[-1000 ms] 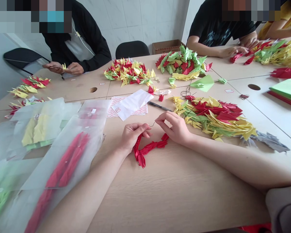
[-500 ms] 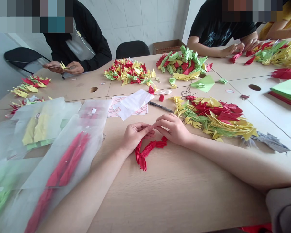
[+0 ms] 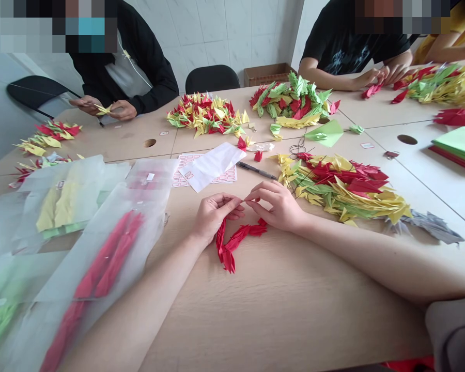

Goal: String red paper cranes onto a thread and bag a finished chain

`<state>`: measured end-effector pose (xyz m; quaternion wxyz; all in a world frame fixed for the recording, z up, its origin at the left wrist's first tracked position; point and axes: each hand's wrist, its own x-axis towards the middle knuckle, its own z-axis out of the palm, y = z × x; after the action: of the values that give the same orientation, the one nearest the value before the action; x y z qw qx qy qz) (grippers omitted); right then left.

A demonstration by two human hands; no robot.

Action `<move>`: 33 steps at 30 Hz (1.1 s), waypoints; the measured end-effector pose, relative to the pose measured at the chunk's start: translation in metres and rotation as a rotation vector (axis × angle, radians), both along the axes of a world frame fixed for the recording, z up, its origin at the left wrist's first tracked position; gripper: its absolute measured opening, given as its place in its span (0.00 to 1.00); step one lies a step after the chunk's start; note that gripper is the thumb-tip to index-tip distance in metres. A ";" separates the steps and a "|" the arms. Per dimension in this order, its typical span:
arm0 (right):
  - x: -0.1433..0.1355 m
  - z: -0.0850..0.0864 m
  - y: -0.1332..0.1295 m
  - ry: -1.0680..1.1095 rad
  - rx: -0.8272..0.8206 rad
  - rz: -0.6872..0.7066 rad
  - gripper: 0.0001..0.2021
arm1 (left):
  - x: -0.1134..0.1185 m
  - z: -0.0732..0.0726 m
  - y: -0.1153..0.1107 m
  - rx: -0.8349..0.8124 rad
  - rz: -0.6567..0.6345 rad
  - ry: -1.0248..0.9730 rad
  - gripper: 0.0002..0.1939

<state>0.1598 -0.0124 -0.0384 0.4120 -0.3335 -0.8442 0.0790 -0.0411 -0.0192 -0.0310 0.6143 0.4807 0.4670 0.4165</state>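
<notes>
A string of folded red paper pieces (image 3: pixel 236 238) curves over the wooden table, one end rising into my left hand (image 3: pixel 218 214). That hand is closed on the string's end, its thumb and forefinger pinched together. Just right of it, my right hand (image 3: pixel 274 205) pinches something tiny between thumb and forefinger, too small to name. The fingertips of both hands nearly meet above the red string. A black pen (image 3: pixel 257 170) and a white paper sheet (image 3: pixel 214 164) lie beyond them.
Plastic bags (image 3: pixel 139 181) with red, yellow and green paper strings cover the left side. A mixed paper pile (image 3: pixel 344 188) lies right. Farther back are more piles (image 3: pixel 207 114), green sheets (image 3: pixel 459 142) and co-workers' hands (image 3: pixel 124 109).
My fingertips have drawn slightly apart, my left hand shifting a little left. The co-worker's hands at the back left have moved around a yellow folded piece.
</notes>
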 end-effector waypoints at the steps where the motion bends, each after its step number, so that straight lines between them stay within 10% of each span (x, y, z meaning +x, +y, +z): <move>1: 0.000 0.000 0.000 0.001 -0.005 -0.003 0.04 | 0.000 0.000 0.000 -0.001 0.000 0.001 0.14; 20: -0.002 0.002 0.001 -0.036 -0.007 -0.035 0.03 | -0.004 -0.001 -0.003 0.086 -0.055 -0.107 0.07; 33: -0.001 0.002 -0.002 -0.061 0.028 -0.016 0.03 | 0.004 -0.005 -0.003 0.255 -0.007 0.173 0.12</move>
<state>0.1583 -0.0141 -0.0365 0.3913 -0.3367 -0.8548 0.0538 -0.0369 -0.0226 -0.0359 0.5073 0.5906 0.4598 0.4272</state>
